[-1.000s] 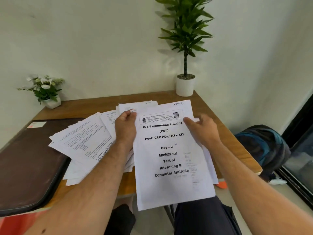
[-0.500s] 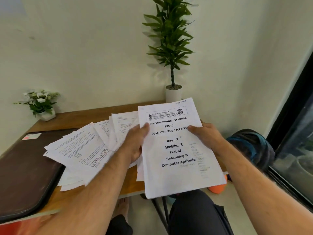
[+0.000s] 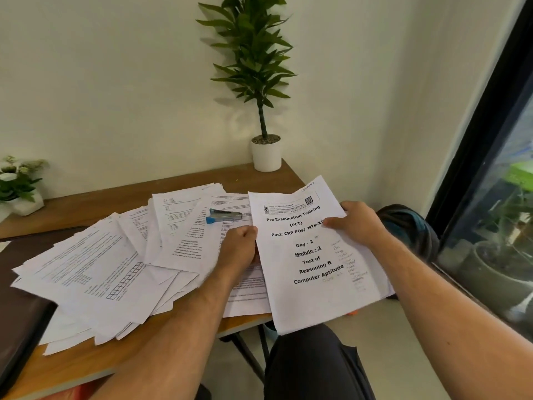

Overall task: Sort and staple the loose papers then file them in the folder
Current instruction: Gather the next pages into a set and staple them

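A stack of white pages topped by a printed title sheet (image 3: pixel 314 264) is lifted off the table's right end. My left hand (image 3: pixel 239 249) grips its left edge and my right hand (image 3: pixel 357 223) grips its right edge with the thumb on top. Loose printed papers (image 3: pixel 115 272) lie fanned over the wooden table (image 3: pixel 86 362). A blue and grey stapler (image 3: pixel 225 216) rests on those papers, just beyond my left hand. The dark brown folder (image 3: pixel 17 313) lies shut at the table's left end.
A tall potted plant in a white pot (image 3: pixel 266 153) stands at the table's far right corner, and a small flower pot (image 3: pixel 20 194) at the far left. A dark bag (image 3: pixel 409 229) sits on the floor to the right, beside a black-framed window (image 3: pixel 476 157).
The title-sheet stack has moved right and off the pile, tilting clockwise. The stapler, hidden before, now shows on the loose papers. My view has swung right.
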`<action>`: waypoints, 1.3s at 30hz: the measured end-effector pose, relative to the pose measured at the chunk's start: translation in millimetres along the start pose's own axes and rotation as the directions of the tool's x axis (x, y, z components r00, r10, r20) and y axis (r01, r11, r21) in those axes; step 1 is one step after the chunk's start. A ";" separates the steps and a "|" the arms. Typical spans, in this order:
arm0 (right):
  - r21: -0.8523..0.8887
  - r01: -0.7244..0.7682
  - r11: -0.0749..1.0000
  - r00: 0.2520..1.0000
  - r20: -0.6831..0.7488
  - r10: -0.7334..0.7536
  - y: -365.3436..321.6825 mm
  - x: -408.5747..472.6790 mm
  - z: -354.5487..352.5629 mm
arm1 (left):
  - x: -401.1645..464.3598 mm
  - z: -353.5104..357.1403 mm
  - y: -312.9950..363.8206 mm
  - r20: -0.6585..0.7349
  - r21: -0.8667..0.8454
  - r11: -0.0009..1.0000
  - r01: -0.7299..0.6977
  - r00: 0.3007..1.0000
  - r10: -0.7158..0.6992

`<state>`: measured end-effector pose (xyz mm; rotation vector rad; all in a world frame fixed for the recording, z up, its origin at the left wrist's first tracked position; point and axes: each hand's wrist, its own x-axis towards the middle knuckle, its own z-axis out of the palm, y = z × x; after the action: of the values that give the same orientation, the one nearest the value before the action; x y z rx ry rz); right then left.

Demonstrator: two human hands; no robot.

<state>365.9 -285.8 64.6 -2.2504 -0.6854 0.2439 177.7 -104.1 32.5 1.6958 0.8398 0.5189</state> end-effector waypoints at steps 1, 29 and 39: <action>-0.023 0.004 1.000 1.000 -0.006 -0.004 2.1 3.3 1.7 | 3.4 -0.1 -3.2 -0.015 0.086 0.996 -0.035 0.999 0.036; -0.528 0.009 0.849 0.987 -0.133 -0.093 4.3 -9.4 51.7 | 18.6 -14.6 -20.5 -0.252 0.524 0.849 -0.065 0.941 0.227; -0.255 0.195 0.947 0.979 -0.005 -0.203 -49.0 -28.1 106.7 | 24.9 -20.7 -8.6 -0.265 0.725 0.615 0.310 0.950 -0.166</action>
<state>283.2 -207.5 24.7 -2.3973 -0.9667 0.0212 176.9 -70.9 28.2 2.2661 1.5512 0.0995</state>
